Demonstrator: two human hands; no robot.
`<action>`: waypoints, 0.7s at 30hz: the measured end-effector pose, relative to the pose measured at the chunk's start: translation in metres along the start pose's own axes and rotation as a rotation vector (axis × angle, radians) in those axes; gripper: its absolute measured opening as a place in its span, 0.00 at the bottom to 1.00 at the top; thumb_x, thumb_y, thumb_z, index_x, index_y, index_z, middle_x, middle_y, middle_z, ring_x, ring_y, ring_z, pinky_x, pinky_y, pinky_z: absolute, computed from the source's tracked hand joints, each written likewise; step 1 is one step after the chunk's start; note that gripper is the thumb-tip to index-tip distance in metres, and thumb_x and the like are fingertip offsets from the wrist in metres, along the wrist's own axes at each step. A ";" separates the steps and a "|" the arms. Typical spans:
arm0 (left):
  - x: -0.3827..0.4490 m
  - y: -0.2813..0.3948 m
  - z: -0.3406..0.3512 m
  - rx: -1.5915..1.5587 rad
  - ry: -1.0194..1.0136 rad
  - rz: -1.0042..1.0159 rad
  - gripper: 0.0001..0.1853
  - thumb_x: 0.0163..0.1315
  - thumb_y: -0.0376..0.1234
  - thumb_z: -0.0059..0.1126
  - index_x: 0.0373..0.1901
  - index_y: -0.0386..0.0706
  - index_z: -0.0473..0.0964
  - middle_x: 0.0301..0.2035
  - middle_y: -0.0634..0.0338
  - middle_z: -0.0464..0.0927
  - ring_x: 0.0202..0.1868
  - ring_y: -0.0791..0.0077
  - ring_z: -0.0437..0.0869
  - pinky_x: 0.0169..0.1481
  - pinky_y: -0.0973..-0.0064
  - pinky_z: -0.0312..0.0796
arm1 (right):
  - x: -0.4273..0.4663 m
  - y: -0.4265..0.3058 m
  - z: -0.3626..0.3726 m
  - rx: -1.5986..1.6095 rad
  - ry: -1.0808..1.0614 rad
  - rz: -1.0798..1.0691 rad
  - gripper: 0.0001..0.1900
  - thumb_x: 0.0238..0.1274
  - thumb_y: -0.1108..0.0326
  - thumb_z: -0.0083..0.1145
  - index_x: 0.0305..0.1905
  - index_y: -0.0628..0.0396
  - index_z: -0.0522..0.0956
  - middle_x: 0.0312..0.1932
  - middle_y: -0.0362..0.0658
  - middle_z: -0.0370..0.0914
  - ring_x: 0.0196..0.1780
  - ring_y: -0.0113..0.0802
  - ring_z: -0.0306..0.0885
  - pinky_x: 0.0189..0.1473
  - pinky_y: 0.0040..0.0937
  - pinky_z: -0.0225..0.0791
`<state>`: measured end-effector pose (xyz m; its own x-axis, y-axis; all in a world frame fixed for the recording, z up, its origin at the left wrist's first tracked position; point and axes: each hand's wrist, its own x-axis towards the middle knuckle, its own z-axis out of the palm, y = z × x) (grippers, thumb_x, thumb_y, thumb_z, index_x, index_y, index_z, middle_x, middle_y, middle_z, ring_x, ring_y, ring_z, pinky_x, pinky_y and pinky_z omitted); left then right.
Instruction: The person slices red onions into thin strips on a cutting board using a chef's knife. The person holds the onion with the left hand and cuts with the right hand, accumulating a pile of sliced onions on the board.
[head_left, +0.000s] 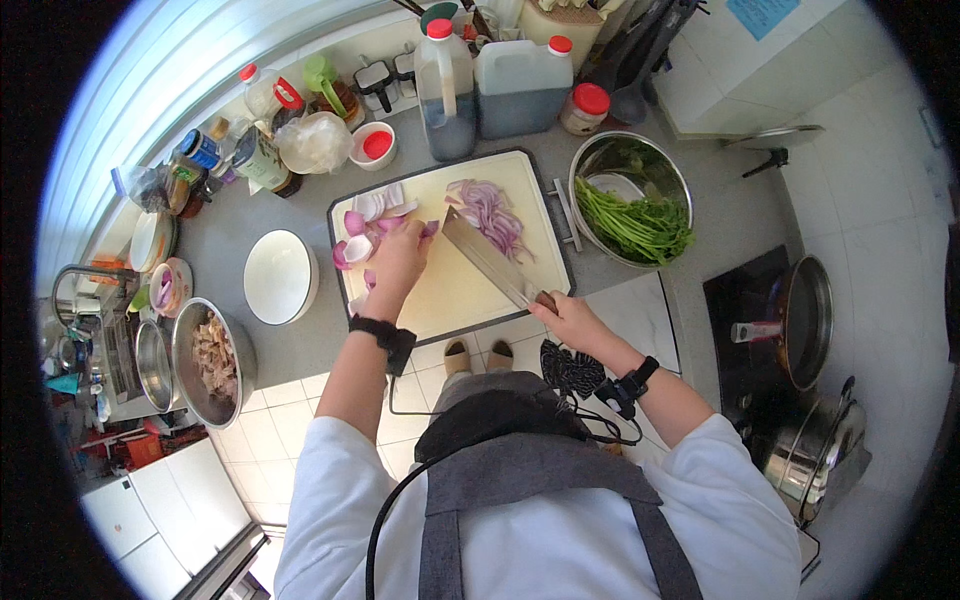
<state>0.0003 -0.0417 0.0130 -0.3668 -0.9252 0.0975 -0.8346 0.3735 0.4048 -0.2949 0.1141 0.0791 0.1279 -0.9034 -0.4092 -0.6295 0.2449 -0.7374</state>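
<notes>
My right hand grips the wooden handle of a broad-bladed kitchen knife. Its blade slants up and left across the cutting board, beside a heap of sliced red onion. Over the board's left half, the fingers of my left hand close at a small purple onion piece. Around that hand lie larger curved red onion pieces, some purple side up and some pale side up. My left palm hides part of this pile.
A white bowl and a steel bowl of meat pieces stand left. Right of the board is a steel pot of green stalks. Jugs line the back. A frying pan sits on the black cooktop.
</notes>
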 end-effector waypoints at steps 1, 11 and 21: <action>-0.005 0.002 0.000 -0.252 -0.059 -0.114 0.14 0.61 0.32 0.62 0.47 0.37 0.77 0.39 0.52 0.82 0.39 0.56 0.84 0.46 0.65 0.77 | 0.001 0.000 -0.001 0.011 -0.003 0.001 0.29 0.70 0.43 0.51 0.41 0.68 0.74 0.30 0.60 0.79 0.35 0.55 0.80 0.40 0.44 0.71; -0.052 0.038 0.000 -0.284 -0.012 -0.111 0.13 0.60 0.27 0.61 0.47 0.36 0.79 0.48 0.48 0.80 0.44 0.58 0.84 0.49 0.66 0.78 | 0.006 0.003 -0.006 -0.005 -0.046 -0.037 0.29 0.71 0.44 0.51 0.42 0.68 0.75 0.31 0.61 0.80 0.37 0.56 0.81 0.41 0.44 0.72; -0.042 0.047 -0.013 -0.154 -0.110 0.297 0.14 0.56 0.24 0.54 0.44 0.38 0.80 0.48 0.54 0.81 0.51 0.56 0.79 0.57 0.65 0.74 | 0.006 -0.028 0.000 -0.039 -0.061 -0.082 0.28 0.71 0.46 0.50 0.41 0.70 0.73 0.30 0.65 0.79 0.38 0.63 0.80 0.42 0.50 0.72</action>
<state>-0.0178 0.0139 0.0401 -0.6337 -0.7615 0.1364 -0.6159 0.6033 0.5067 -0.2768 0.1018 0.0970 0.2257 -0.8963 -0.3816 -0.6442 0.1565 -0.7486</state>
